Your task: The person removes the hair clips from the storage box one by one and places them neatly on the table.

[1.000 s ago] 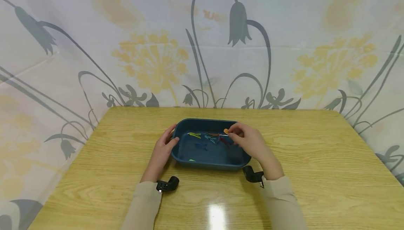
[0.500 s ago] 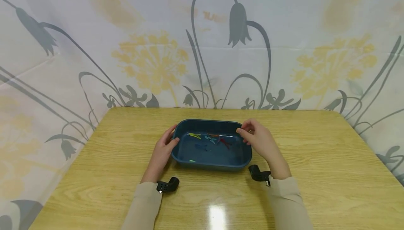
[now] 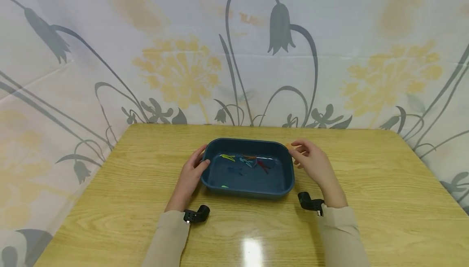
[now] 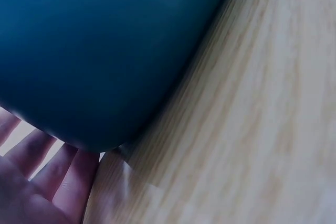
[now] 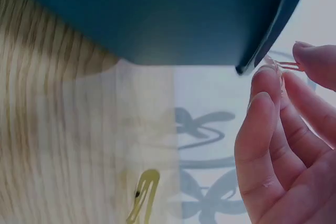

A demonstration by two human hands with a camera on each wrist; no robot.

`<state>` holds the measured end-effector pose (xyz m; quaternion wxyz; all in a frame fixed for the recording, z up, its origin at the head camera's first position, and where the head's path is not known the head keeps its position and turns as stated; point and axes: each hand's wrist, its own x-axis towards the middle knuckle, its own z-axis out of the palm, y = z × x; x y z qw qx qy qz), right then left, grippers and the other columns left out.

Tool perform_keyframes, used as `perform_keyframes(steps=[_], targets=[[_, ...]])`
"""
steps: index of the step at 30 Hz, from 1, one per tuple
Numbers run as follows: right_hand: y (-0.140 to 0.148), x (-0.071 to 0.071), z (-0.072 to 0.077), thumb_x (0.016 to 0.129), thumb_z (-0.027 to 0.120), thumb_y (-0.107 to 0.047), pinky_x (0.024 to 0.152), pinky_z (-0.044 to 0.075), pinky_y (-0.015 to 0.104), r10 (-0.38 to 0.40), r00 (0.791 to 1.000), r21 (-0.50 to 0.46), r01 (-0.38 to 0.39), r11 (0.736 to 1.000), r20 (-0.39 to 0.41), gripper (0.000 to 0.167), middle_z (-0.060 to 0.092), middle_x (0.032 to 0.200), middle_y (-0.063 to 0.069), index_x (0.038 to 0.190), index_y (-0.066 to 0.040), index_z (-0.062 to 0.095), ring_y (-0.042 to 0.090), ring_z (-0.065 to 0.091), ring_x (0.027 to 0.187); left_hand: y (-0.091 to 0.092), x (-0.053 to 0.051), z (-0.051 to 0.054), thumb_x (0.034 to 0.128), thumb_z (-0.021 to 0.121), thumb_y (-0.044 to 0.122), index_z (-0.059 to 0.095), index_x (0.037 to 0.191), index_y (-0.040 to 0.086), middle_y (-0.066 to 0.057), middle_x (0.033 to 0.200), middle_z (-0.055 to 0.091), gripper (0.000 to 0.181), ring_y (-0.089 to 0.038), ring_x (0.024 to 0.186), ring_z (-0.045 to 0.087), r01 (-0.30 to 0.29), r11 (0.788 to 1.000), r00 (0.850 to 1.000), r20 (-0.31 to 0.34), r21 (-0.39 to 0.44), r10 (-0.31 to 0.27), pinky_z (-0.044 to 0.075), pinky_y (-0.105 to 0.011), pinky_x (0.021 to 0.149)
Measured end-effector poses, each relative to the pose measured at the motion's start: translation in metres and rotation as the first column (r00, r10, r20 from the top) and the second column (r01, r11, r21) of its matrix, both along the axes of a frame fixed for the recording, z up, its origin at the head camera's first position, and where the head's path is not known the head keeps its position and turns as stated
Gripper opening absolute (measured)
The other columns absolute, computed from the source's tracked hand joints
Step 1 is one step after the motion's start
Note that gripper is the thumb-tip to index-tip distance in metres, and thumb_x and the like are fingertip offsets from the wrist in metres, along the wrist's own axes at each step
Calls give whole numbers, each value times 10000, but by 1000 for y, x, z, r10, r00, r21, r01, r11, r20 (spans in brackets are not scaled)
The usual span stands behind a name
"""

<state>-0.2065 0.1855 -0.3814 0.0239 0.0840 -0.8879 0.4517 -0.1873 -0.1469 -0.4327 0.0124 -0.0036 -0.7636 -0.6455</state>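
Note:
My left hand [image 3: 189,177] grips the left end of a dark blue tray [image 3: 247,193], thumb over the rim and fingers along the outer wall. In the left wrist view its fingers [image 4: 60,174] lie against the tray wall [image 4: 105,51]. At the tray's back right corner my right hand [image 3: 316,167] pinches a small orange clip [image 3: 288,146] between thumb and fingertips, just outside the rim. The right wrist view shows the thin clip [image 5: 290,66] in the right hand [image 5: 289,129]. Inside lie a yellow-green clip [image 3: 228,157], a light blue clip [image 3: 245,161] and a red clip [image 3: 262,166].
A brown-orange clip [image 3: 249,157], a dark blue clip [image 3: 235,171] and a green piece [image 3: 224,186] are also in the tray. An olive-yellow clip [image 5: 149,187] shows low in the right wrist view. A flowered cloth [image 3: 249,75] hangs behind the wooden table [image 3: 128,177].
My right hand has moved right with the orange clip, from over the tray to just outside its back right corner. The left hand has kept its grip on the tray.

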Motion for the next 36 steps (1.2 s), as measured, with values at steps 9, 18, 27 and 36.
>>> perform_keyframes(steps=[9, 18, 27, 36], targets=[[14, -2, -8, 905, 510, -297, 684, 494, 406, -40, 999, 22, 39, 999, 33, 404, 614, 1007, 181, 1184, -6, 536, 303, 596, 826, 2, 1, 1, 909, 504, 238, 388, 1343, 293, -30, 1354, 384, 452, -198, 1242, 338, -5, 1000, 1000, 8, 8, 5, 266, -427, 1007], [24, -1, -14, 895, 522, -310, 673, 496, 343, -79, 990, 78, 71, 994, 113, 357, 608, 967, 186, 1085, -12, 576, 282, 596, 798, 3, 1, 0, 908, 505, 237, 399, 1334, 301, -24, 1340, 397, 443, -179, 1230, 351, -20, 1000, 1000, 10, -7, 20, 262, -411, 1011], [32, -4, -22, 897, 526, -250, 591, 441, 293, -60, 982, 142, 34, 989, 180, 283, 605, 872, 140, 1022, -3, 587, 215, 558, 709, 3, 0, -1, 904, 510, 250, 396, 1336, 298, -18, 1348, 391, 449, -183, 1239, 342, -14, 1000, 1000, 8, -2, 14, 265, -418, 1008], [32, -6, -28, 893, 529, -209, 578, 450, 291, -48, 974, 155, 13, 988, 223, 258, 597, 862, 128, 1023, 8, 579, 204, 553, 697, 2, 1, 0, 906, 508, 251, 387, 1349, 271, -22, 1353, 388, 460, -196, 1242, 338, -12, 1000, 1000, 5, 2, 12, 268, -428, 1005]])
